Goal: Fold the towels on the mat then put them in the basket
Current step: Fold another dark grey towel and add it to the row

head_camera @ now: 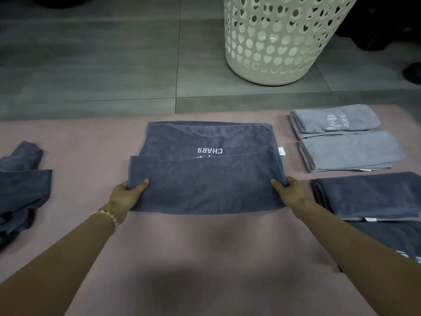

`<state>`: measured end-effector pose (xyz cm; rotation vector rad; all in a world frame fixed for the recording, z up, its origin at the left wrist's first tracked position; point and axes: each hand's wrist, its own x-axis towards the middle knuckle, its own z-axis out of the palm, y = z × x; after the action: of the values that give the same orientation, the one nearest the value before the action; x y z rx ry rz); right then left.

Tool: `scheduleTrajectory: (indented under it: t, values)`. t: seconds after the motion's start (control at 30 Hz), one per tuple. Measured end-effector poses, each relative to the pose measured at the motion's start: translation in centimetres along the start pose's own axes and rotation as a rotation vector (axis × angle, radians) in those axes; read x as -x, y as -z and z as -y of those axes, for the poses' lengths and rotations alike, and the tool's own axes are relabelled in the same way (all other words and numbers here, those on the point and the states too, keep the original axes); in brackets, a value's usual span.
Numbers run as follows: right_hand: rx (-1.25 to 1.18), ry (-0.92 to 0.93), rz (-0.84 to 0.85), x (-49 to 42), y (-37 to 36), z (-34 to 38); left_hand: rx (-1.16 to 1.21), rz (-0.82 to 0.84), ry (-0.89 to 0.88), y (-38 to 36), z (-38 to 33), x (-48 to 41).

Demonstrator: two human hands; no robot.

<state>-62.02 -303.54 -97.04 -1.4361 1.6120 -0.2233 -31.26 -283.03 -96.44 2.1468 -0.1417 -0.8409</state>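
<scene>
Head view: both hands pinch the near fold of a dark blue terry towel (205, 179) lying mid-mat on the pink ribbed mat (200, 247), left hand (127, 195) at its left corner, right hand (289, 192) at its right. Beyond the mat's far edge stands a cream perforated plastic basket (280, 37).

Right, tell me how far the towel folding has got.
Done: two light grey towels and a dark towel lie folded on the right of the mat. In hand: the left hand and right hand grip the middle towel, mid-fold. Left: the crumpled towels at the left need folding, and everything folded must go into the basket.
</scene>
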Motion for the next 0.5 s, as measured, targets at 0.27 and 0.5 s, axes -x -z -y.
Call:
scheduleTrajectory:
  t: [0.27, 0.5]
  values:
    - [0.03, 0.204, 0.125, 9.1, 2.9, -7.0, -0.071, 0.199, 0.109, 5.8, 5.8, 7.6]
    - [0.109, 0.159, 0.195, 13.6, 3.2, -12.8, -0.303, 0.315, 0.151, 7.0, 11.8, 11.7]
